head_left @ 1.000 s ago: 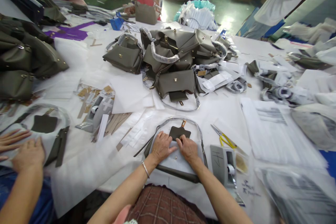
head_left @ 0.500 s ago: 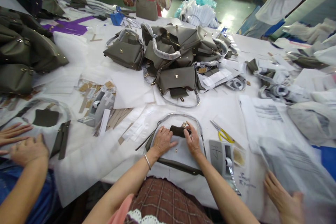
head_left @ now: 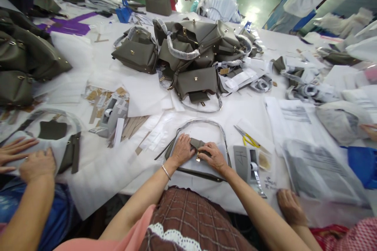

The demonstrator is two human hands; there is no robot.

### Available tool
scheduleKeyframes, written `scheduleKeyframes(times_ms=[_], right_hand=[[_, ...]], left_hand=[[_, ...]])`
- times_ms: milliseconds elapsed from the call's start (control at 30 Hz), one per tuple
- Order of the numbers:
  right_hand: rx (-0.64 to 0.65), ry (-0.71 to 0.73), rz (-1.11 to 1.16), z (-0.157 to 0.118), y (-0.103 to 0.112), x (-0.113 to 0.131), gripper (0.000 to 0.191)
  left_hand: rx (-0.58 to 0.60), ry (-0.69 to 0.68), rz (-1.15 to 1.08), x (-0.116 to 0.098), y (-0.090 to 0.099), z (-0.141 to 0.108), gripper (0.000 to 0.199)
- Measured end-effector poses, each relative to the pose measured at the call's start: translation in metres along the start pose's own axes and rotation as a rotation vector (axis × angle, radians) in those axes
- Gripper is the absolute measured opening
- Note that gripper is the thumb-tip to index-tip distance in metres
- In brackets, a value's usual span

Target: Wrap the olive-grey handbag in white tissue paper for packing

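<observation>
Head view: white table (head_left: 250,111), green floor (head_left: 266,0); left hand (head_left: 182,151) lies flat, right hand (head_left: 212,156) pinches flap (head_left: 195,143).

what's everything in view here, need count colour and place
handbag: one, olive, front centre
tab: one, olive, on handbag
bag piles: two, olive, centre and far left
tape dispensers: two, grey, either side of handbag
scissors: one, yellow-handled, right of handbag
purple material: count unclear, purple, back left
plastic bags: several, translucent, right
table: one, white, beneath
co-workers' hands: at least three, left and right
left hand: one, on handbag
right hand: one, at tab
</observation>
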State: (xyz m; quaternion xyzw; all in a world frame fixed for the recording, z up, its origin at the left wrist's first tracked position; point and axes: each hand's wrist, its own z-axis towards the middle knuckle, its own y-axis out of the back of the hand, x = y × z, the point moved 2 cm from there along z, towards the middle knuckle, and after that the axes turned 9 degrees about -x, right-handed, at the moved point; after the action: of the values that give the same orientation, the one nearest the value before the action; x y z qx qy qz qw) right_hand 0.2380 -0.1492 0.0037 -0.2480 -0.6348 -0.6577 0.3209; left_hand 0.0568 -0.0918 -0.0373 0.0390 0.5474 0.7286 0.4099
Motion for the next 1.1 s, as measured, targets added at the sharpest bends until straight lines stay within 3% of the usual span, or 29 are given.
scheduleKeyframes(times_ms=[233,367,467,600,700,833,967,1100], right_hand=[[0.024,0.014,-0.104,0.001,-0.007,-0.006,0.019],[0.059,0.026,-0.181,0.002,-0.008,-0.005,0.016],[0.083,0.037,-0.225,0.003,-0.009,-0.003,0.015],[0.096,0.048,-0.238,0.002,-0.009,-0.001,0.015],[0.089,0.042,-0.234,0.002,-0.01,-0.001,0.014],[0.08,0.04,-0.218,0.002,-0.01,-0.002,0.013],[0.113,0.045,-0.212,-0.005,-0.01,-0.002,0.021],[0.067,0.073,-0.274,-0.016,-0.011,-0.001,0.032]], left_hand=[[-0.134,0.053,-0.25,0.008,0.005,-0.003,0.038],[-0.13,0.064,-0.296,0.008,0.008,-0.002,0.043],[-0.08,0.017,-0.32,0.003,0.017,-0.001,0.037],[0.185,-0.186,-0.4,-0.016,0.033,-0.013,0.022],[0.309,-0.255,-0.389,-0.029,0.044,-0.031,0.027],[0.323,-0.34,-0.313,-0.038,0.049,-0.046,0.04],[0.292,-0.36,-0.266,-0.039,0.043,-0.053,0.03],[0.237,-0.405,-0.221,-0.037,0.033,-0.059,0.025]])
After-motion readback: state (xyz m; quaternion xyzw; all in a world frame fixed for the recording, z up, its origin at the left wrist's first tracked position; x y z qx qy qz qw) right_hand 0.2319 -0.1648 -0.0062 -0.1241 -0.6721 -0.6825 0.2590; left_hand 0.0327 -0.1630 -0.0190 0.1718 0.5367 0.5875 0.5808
